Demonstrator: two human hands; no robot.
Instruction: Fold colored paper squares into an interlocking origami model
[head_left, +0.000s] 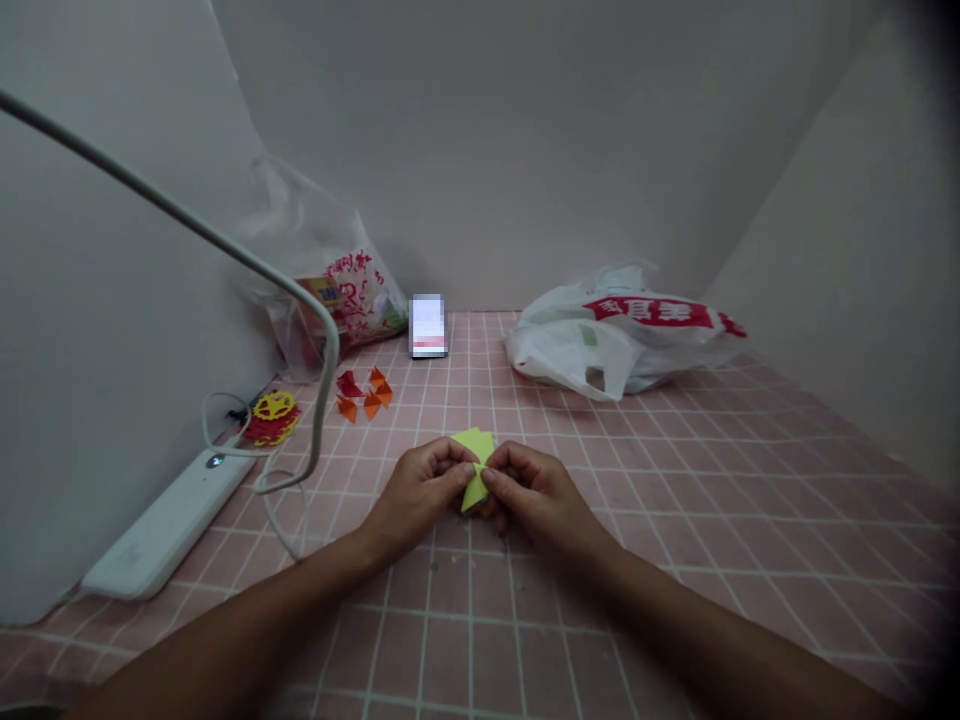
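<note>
Between my hands is a small folded piece of yellow paper, pinched from both sides. My left hand grips its left side between thumb and forefinger. From the right, my right hand holds it the same way, the fingertips of both hands nearly meeting. More yellow paper shows just behind the fingers; whether it is part of the same piece I cannot tell. The lower fingers of both hands are partly hidden.
Orange and red folded paper pieces lie beyond my left hand. Yellow and red cut-outs, a white power strip and a looping cable are at left. A phone stands at the back between two plastic bags.
</note>
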